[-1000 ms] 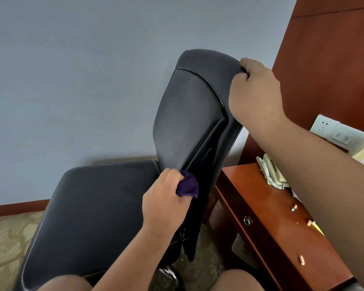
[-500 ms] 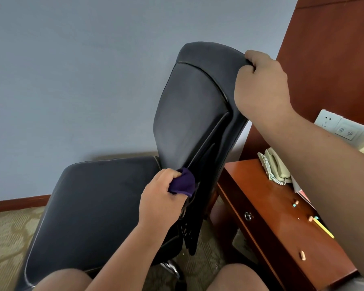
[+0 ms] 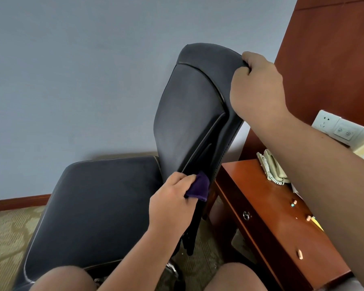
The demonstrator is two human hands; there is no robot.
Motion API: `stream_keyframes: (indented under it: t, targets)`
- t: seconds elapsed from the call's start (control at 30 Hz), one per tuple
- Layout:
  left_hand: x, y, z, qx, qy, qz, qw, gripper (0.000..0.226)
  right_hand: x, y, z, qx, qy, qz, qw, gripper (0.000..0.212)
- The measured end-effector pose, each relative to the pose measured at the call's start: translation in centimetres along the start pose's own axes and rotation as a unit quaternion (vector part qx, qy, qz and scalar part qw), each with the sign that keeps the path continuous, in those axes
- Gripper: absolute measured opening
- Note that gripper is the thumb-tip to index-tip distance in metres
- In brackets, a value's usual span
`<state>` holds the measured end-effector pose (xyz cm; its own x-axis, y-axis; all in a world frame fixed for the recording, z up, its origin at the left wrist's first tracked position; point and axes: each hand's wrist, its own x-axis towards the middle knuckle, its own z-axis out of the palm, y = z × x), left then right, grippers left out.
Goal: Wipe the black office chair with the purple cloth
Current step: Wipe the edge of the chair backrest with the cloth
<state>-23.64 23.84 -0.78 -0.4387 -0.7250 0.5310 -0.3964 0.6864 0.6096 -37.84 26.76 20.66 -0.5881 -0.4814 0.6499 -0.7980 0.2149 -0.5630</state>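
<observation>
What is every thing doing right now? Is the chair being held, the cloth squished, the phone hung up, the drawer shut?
Black leather office chair: top of its backrest gripped by the right hand.
Purple cloth: bunched, held by the left hand against the backrest's lower edge.
Cream corded telephone: handset resting on its base, on the red-brown wooden desk.
Desk drawer: shut.

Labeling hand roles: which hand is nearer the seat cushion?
Left. The left hand holds the purple cloth at the base of the backrest, beside the seat cushion; the right hand grips the backrest's top.
</observation>
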Motion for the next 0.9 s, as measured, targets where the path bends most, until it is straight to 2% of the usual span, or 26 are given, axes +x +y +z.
stream_keyframes:
  t: [0.37,0.47,0.63,0.9]
  targets:
    - [-1.2,-0.9,-0.1,0.052,-0.076,-0.018,0.996,0.024,-0.1,-0.2,0.0,0.004,-0.004,-0.002,1.0,0.028]
    - [-0.7,-0.2,-0.6,-0.005,-0.051,-0.045,0.998,0.021,-0.1,-0.4,0.1,0.003,-0.001,0.001,1.0,0.027]
    - [1.2,1.2,-2.5,-0.094,0.069,-0.041,0.992,0.019,-0.4,-0.5,0.1,0.005,0.001,-0.004,1.0,0.03]
    - [0.7,0.2,-2.0,-0.03,0.014,-0.045,0.998,0.02,-0.4,-0.4,0.0,0.006,-0.004,-0.001,1.0,0.03]
